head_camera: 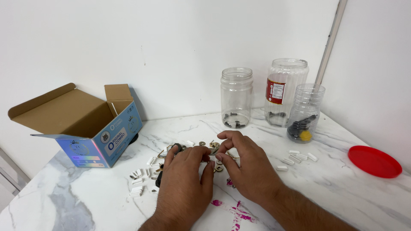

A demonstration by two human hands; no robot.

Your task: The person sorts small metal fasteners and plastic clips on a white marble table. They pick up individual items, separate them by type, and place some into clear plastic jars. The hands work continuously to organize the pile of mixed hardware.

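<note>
A white marble table (342, 201) with grey veins carries everything here, pink stains marking it near the front edge. At the left sits an open cardboard box (81, 124), flaps up, one side printed blue. Toward the back stand three clear plastic jars (236, 97) without lids — the tallest has a red label, and each holds a few dark pieces at the bottom, the smallest also something yellow. A red lid (374, 161) lies flat at the far right, well apart from them.

The left hand (184, 179) and the right hand (246, 164) meet at the middle, palms down, fingertips pressed together on a small metal part (212, 161); which hand actually grips it I cannot tell. Around them lies a scatter of brass hardware (216, 145), with small white plastic clips (141, 175) on both sides.
</note>
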